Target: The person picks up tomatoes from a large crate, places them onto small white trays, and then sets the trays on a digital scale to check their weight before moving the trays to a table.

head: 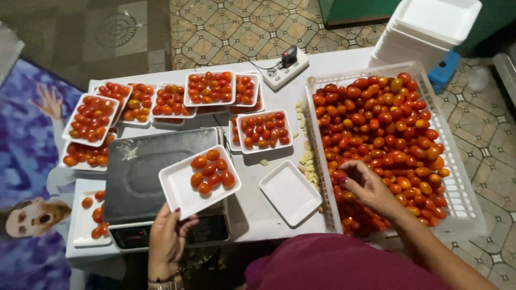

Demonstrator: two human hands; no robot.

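Observation:
My left hand (167, 236) grips the near corner of a white foam tray (180, 190) that rests tilted on a grey scale (141, 172); several small red and orange tomatoes (212, 171) lie in its far half. My right hand (371, 188) reaches into a big white plastic crate (457, 177) heaped with cherry tomatoes (381, 123). Its fingers curl down among the fruit at the crate's near left side, and I cannot see whether they hold any.
An empty foam tray (290, 192) lies between scale and crate. Several filled trays (209, 88) line the table's far side and left edge. A white power strip (285, 67) sits at the back. A stack of foam trays (424, 32) stands beyond the crate.

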